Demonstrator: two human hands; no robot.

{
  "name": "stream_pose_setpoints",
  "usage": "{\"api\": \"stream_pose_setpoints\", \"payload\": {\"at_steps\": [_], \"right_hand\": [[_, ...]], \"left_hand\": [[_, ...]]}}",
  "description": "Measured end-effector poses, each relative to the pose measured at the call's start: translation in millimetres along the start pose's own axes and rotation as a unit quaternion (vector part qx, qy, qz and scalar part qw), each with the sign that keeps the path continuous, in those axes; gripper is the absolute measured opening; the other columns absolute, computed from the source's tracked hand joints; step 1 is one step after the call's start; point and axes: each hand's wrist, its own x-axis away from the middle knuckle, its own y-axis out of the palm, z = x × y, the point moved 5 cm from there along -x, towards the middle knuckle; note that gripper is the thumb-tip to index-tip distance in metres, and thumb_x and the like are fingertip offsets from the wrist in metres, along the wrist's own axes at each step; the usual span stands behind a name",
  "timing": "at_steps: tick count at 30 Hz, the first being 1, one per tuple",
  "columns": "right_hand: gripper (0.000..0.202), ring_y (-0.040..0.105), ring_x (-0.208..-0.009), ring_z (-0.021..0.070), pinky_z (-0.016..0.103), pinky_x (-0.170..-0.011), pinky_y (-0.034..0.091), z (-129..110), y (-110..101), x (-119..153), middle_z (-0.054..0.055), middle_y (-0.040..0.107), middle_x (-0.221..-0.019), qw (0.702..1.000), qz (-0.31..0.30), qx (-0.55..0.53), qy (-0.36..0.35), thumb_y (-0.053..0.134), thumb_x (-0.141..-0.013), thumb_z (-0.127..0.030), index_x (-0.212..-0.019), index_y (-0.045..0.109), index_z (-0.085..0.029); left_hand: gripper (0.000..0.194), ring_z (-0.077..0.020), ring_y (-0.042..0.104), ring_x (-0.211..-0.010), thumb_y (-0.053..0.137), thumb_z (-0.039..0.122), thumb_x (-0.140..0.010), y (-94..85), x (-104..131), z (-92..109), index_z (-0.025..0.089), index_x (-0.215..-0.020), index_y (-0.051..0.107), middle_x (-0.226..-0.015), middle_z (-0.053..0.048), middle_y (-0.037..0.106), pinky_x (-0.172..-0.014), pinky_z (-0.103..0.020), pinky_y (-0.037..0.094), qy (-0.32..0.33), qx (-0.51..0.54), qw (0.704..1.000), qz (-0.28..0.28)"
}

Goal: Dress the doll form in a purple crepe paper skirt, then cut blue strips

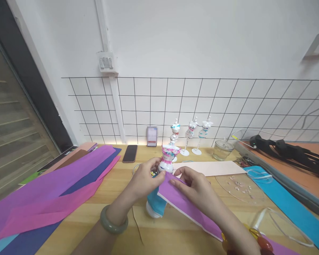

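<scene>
A small white mannequin point(167, 165) with pink and blue marks stands upright near the table's middle, blue paper point(156, 202) around its lower part. My left hand point(148, 176) is at its waist, the thumb pressing the end of a long purple paper strip point(187, 202) against it. The fingers behind the mannequin are partly hidden. My right hand point(192, 181) pinches the strip's upper edge between thumb and fingers, just right of the mannequin. From there the strip slants down to the right, passing under my right forearm.
Colored paper sheets point(58, 187) lie at left. A phone point(130, 153), small mannequins point(191, 129) and a glass jar point(222, 148) are at the back. At right are pale pink paper point(215, 168), beads point(239, 186), a blue strip point(287, 202) and white cord point(287, 230).
</scene>
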Motion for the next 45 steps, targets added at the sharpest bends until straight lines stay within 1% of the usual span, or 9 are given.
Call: {"api": "stream_pose_setpoints", "payload": {"at_steps": [8, 13, 17, 21, 25, 31, 36, 40, 45], "right_hand": [[0.021, 0.04, -0.048, 0.011, 0.023, -0.047, 0.026, -5.5, -0.2, 0.5, -0.005, 0.046, -0.051, 0.998, -0.01, 0.054, -0.008, 0.053, -0.082, -0.039, -0.083, 0.064, -0.021], [0.021, 0.04, -0.048, 0.0108, 0.023, -0.046, 0.027, -2.3, -0.6, -1.1, -0.005, 0.045, -0.051, 0.998, -0.008, 0.059, -0.006, 0.052, -0.082, -0.038, -0.08, 0.064, -0.021], [0.021, 0.039, -0.049, 0.0107, 0.023, -0.047, 0.027, -0.3, -0.5, -1.5, -0.006, 0.044, -0.052, 0.997, -0.017, 0.07, -0.002, 0.051, -0.083, -0.037, -0.082, 0.064, -0.021], [0.021, 0.039, -0.049, 0.0111, 0.023, -0.047, 0.026, -1.6, -0.1, -1.2, -0.006, 0.043, -0.052, 0.996, -0.029, 0.082, -0.009, 0.051, -0.083, -0.038, -0.085, 0.064, -0.021], [0.024, 0.041, -0.05, 0.0118, 0.023, -0.047, 0.027, -2.3, 0.1, -0.9, -0.005, 0.048, -0.053, 0.996, -0.037, 0.076, -0.027, 0.05, -0.085, -0.039, -0.089, 0.064, -0.02], [0.031, 0.042, -0.053, 0.012, 0.023, -0.047, 0.029, -3.7, -1.1, 0.5, -0.002, 0.052, -0.057, 0.996, -0.043, 0.061, -0.038, 0.046, -0.089, -0.039, -0.071, 0.06, -0.018], [0.035, 0.045, -0.055, 0.0128, 0.024, -0.051, 0.033, -11.4, 2.0, 3.0, -0.001, 0.055, -0.059, 0.992, -0.072, 0.073, -0.08, 0.041, -0.091, -0.038, -0.065, 0.055, -0.019], [0.026, 0.055, -0.068, 0.0172, 0.027, -0.06, 0.039, -13.5, -0.3, 3.2, 0.003, 0.064, -0.074, 0.992, -0.058, 0.069, -0.087, 0.045, -0.09, -0.034, -0.076, 0.062, -0.02], [0.02, 0.058, -0.067, 0.017, 0.026, -0.061, 0.041, -15.9, -1.7, 3.4, 0.002, 0.067, -0.077, 0.994, -0.062, 0.036, -0.087, 0.047, -0.089, -0.028, -0.088, 0.066, -0.022]], "left_hand": [[0.035, -0.0211, 0.061, -0.094, 0.057, 0.026, -0.079, 11.7, -3.5, -11.5, 0.012, -0.11, 0.056, -0.101, -0.011, 0.065, -0.084, -0.033, 0.048, -0.04, 0.118, 0.992, -0.019], [0.031, -0.0222, 0.06, -0.102, 0.06, 0.025, -0.077, 14.1, -7.1, -9.7, 0.012, -0.105, 0.058, -0.105, -0.012, 0.065, -0.09, -0.035, 0.045, -0.039, 0.181, 0.982, -0.048], [0.03, -0.021, 0.06, -0.101, 0.061, 0.024, -0.076, 14.0, -7.7, -10.6, 0.012, -0.104, 0.058, -0.105, -0.011, 0.065, -0.089, -0.033, 0.046, -0.039, 0.189, 0.979, -0.066], [0.031, -0.0203, 0.062, -0.096, 0.064, 0.022, -0.074, 15.1, -8.2, -17.1, 0.012, -0.103, 0.057, -0.104, -0.012, 0.066, -0.086, -0.033, 0.047, -0.043, 0.183, 0.981, -0.055], [0.035, -0.0207, 0.062, -0.098, 0.066, 0.02, -0.073, 16.6, -9.0, -22.1, 0.012, -0.105, 0.056, -0.105, -0.013, 0.066, -0.088, -0.034, 0.047, -0.038, 0.195, 0.978, -0.055], [0.035, -0.0201, 0.061, -0.101, 0.063, 0.015, -0.073, 17.6, -9.3, -24.1, 0.012, -0.107, 0.055, -0.105, -0.011, 0.066, -0.088, -0.031, 0.047, -0.032, 0.202, 0.977, -0.057], [0.038, -0.0205, 0.061, -0.103, 0.063, 0.012, -0.071, 19.8, -9.1, -24.8, 0.013, -0.108, 0.056, -0.105, -0.011, 0.066, -0.089, -0.031, 0.047, -0.025, 0.212, 0.975, -0.059], [0.039, -0.0211, 0.061, -0.104, 0.064, 0.012, -0.07, 19.2, -8.8, -24.3, 0.013, -0.109, 0.056, -0.106, -0.011, 0.066, -0.09, -0.031, 0.047, -0.03, 0.215, 0.974, -0.063], [0.04, -0.0221, 0.06, -0.104, 0.065, 0.012, -0.07, 17.1, -7.1, -18.6, 0.013, -0.109, 0.057, -0.107, -0.011, 0.066, -0.09, -0.033, 0.047, -0.025, 0.212, 0.975, -0.069]]}}
